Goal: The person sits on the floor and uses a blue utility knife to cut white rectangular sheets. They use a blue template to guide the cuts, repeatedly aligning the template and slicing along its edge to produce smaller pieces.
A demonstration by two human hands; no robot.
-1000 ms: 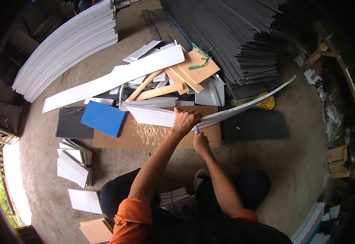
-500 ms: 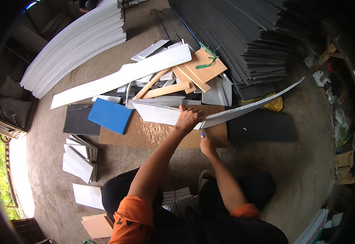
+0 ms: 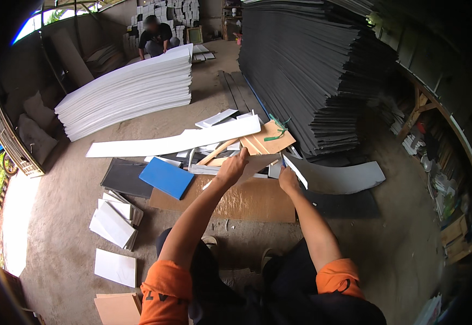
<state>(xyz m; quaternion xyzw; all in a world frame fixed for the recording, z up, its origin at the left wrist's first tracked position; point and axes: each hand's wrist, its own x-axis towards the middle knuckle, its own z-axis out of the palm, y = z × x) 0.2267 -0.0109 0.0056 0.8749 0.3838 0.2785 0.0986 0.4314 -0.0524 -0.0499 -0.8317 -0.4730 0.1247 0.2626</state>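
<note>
My left hand [image 3: 233, 168] is closed on a pale sheet section [image 3: 257, 165], raised above the scrap pile. In my closed right hand [image 3: 288, 180] is a cutter knife [image 3: 283, 161] with a blue handle; its blade is too small to make out. The knife is where the held section meets a long white sheet [image 3: 339, 176], which curves off to the right. Whether the two are fully parted I cannot tell. Below my hands lies a brown board [image 3: 268, 201] with a scuffed surface.
Beyond my hands is a pile of offcuts with a long white strip [image 3: 165, 143] and tan pieces [image 3: 271, 138]. A blue panel [image 3: 166, 177] lies left, near stacked white pieces [image 3: 114, 222]. Tall stacks of white sheets [image 3: 133, 84] and black sheets [image 3: 295, 70] stand farther back. Another person [image 3: 155, 38] crouches behind the white stack.
The view has tilted up, bringing the other person into sight. Both hands have moved away from me and are lifted, and the white sheet now splits or folds sharply at the knife.
</note>
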